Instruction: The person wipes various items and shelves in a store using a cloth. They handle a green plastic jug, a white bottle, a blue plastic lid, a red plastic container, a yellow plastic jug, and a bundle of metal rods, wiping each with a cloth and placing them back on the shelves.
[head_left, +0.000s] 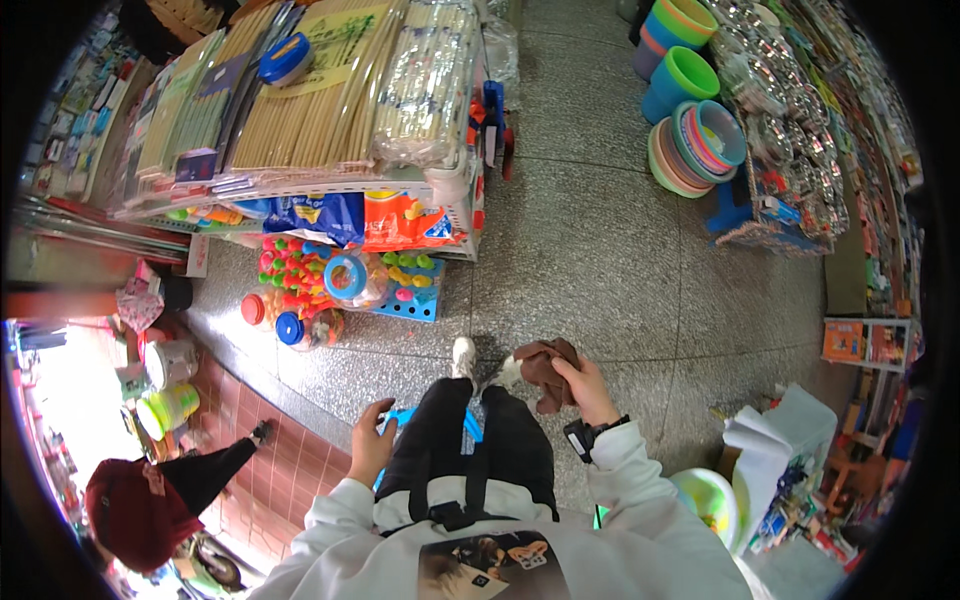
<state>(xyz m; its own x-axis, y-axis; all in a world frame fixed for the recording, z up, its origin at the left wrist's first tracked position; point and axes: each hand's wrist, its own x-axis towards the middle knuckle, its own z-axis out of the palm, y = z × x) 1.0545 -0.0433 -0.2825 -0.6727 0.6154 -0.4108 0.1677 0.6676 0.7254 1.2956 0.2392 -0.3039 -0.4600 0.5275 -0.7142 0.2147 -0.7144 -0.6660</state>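
A crumpled brown cloth (546, 375) hangs from my right hand (587, 388), pinched between thumb and fingers above my right shoe. On that wrist is a black watch. My left hand (373, 442) is held beside my left thigh with its fingers loosely curled and apart, holding nothing. Just beside it, a light-blue plastic edge (472, 426) shows behind my legs, perhaps a stool; most of it is hidden. In front of my feet, clear plastic jars with blue (291, 328) and red lids stand on the floor beside small colourful toys (300, 277).
A display rack (315, 187) carries bundled wooden chopsticks (307, 127) and a blue round tin (286, 59). Stacked plastic basins (686, 150) and buckets (681, 79) line the right side. A white tub (705, 499) stands behind my right arm. Another person in a dark red top (135, 510) is by the doorway.
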